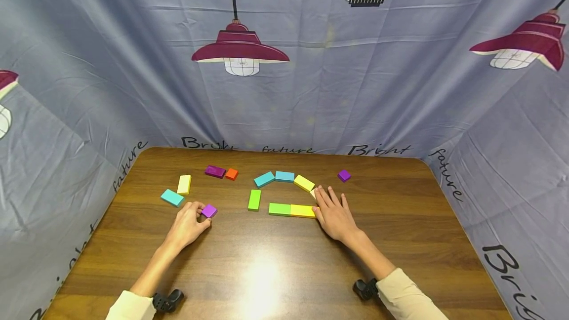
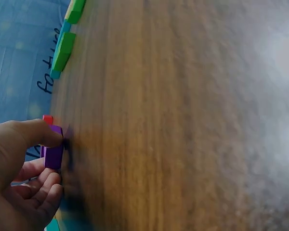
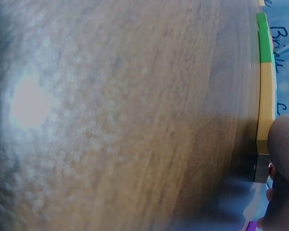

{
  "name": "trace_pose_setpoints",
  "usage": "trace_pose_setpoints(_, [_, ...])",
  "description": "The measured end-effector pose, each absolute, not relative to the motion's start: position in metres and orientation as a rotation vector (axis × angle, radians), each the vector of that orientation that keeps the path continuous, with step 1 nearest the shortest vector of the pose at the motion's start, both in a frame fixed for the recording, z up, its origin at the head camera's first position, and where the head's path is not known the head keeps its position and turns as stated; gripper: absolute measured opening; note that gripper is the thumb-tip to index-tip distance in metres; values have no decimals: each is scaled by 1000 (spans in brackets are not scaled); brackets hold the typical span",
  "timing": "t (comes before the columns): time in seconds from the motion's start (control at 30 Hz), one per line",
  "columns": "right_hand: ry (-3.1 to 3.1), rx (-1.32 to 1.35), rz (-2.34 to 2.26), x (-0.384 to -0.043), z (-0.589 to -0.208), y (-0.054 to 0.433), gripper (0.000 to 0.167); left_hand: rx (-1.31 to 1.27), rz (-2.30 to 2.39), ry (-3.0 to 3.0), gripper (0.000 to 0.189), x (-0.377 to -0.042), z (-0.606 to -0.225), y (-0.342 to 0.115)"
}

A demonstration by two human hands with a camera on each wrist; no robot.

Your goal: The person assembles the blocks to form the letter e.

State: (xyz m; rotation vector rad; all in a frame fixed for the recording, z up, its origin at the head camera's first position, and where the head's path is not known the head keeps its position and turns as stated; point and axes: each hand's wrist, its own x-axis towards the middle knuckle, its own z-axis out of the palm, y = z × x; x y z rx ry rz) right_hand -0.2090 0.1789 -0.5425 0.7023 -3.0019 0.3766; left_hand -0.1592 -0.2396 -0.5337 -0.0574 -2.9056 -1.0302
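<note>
My left hand (image 1: 184,225) pinches a small purple block (image 1: 210,211) between thumb and fingers at the table's left; the left wrist view shows the block tilted up on its edge. On the right, my right hand (image 1: 336,219) lies with fingers extended over the end of a block outline. Its thumb touches the yellow block (image 1: 303,211), which abuts a green block (image 1: 279,209). A cream block (image 1: 313,193) is mostly hidden under its fingers. In the right wrist view, a greyish block (image 3: 262,168) adjoins the yellow one beneath the hand.
The outline continues with a yellow block (image 1: 304,182), two blue blocks (image 1: 284,176) and an upright green block (image 1: 254,200). Loose blocks lie about: magenta (image 1: 215,171), orange (image 1: 231,174), pale yellow (image 1: 184,184), turquoise (image 1: 172,197) and purple (image 1: 344,176). Curtains surround the wooden table (image 1: 231,270).
</note>
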Motion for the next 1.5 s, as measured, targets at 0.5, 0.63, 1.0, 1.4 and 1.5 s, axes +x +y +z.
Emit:
trace_pose_setpoints(0.5, [-3002,705,364,-210,-545,184,57,-399,-1114,-2752,36,-194,-519,-183])
trace_pose_setpoints(0.63, [-3017,695,360,-209,-545,184,57,-480,-1161,-2778,37,-203,-517,-161])
trace_pose_setpoints(1.0, [-2997,706,357,-209,-545,181,57,-597,-1137,-2822,38,-214,-523,-136])
trace_pose_setpoints(1.4, [-3025,699,364,-209,-544,181,58,-715,-1086,-2792,38,-218,-527,-136])
trace_pose_setpoints(1.5, [-3029,696,358,-210,-544,181,58,-732,-1067,-2786,38,-218,-528,-135])
